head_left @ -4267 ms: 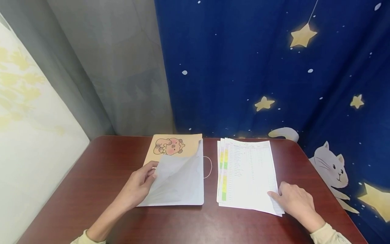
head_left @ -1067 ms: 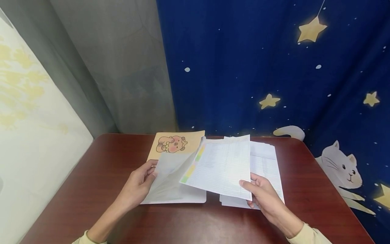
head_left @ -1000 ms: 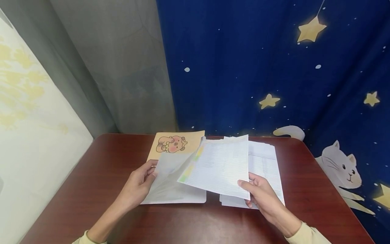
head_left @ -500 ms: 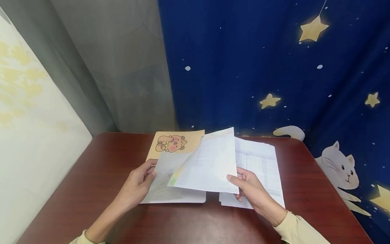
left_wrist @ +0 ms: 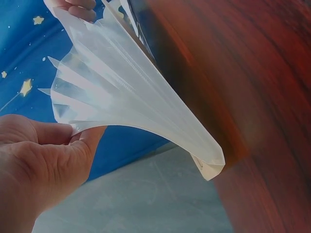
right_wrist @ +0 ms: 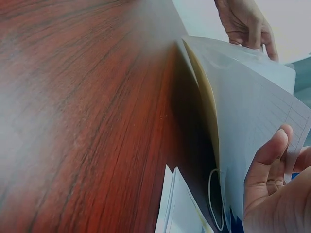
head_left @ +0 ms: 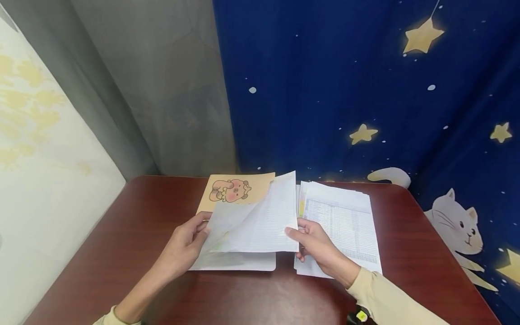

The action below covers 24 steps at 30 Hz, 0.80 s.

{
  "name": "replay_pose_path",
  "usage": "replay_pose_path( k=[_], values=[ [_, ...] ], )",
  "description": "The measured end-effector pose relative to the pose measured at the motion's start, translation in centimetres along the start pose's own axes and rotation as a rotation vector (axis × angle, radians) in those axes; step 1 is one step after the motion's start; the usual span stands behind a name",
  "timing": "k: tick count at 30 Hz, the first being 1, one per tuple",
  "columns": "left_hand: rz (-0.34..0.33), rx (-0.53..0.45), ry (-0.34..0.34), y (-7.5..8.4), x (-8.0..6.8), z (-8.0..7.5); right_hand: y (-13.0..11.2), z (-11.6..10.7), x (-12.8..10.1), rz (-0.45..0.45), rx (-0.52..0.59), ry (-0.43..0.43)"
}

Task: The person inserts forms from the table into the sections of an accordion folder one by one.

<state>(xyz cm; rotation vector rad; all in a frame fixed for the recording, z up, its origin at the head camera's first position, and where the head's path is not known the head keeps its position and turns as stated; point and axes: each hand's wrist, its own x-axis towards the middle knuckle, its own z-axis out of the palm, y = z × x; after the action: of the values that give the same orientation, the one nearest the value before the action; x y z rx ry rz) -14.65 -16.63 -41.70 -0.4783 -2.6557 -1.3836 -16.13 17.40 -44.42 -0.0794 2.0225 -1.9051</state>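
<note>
Grip of the right hand [head_left: 318,243]: thumb above, fingers beneath, pinching the right edge of a printed paper [head_left: 270,223]. Grip of the left hand [head_left: 184,246]: thumb and fingers pinching the lifted translucent leaves [left_wrist: 107,87] of a folder [head_left: 256,262]. Pale sleeves [head_left: 398,298] cover both forearms. The paper is held raised over the folder, its left part passing beneath the translucent layer, where a green-yellow strip shows faintly through; how deep it reaches cannot be told. Upper part of the folder — tan, with a printed bear [head_left: 231,191] lying sideways. A thin pale loop [right_wrist: 210,199] stands at the folder's edge, as the right wrist view shows. To the right, a stack of printed sheets [head_left: 345,216] lies apart from the folder, partly covered by the right hand. All rest on a red-brown bench [head_left: 252,298]. Background — grey curtain [head_left: 162,81] at left, blue curtain [head_left: 300,99] with stars and a cat [head_left: 457,223] at right.
</note>
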Motion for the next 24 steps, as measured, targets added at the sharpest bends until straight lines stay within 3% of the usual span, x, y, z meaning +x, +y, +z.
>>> replay_pose_path(
  k=[11,24],
  values=[
    [0.004,-0.017,-0.001,0.0,0.0,-0.1,0.0,1.5,1.5,0.005,-0.086,-0.019],
    [0.023,-0.040,0.013,0.5,0.1,0.0,0.3,3.0,2.4,0.032,-0.045,-0.047]
  ],
)
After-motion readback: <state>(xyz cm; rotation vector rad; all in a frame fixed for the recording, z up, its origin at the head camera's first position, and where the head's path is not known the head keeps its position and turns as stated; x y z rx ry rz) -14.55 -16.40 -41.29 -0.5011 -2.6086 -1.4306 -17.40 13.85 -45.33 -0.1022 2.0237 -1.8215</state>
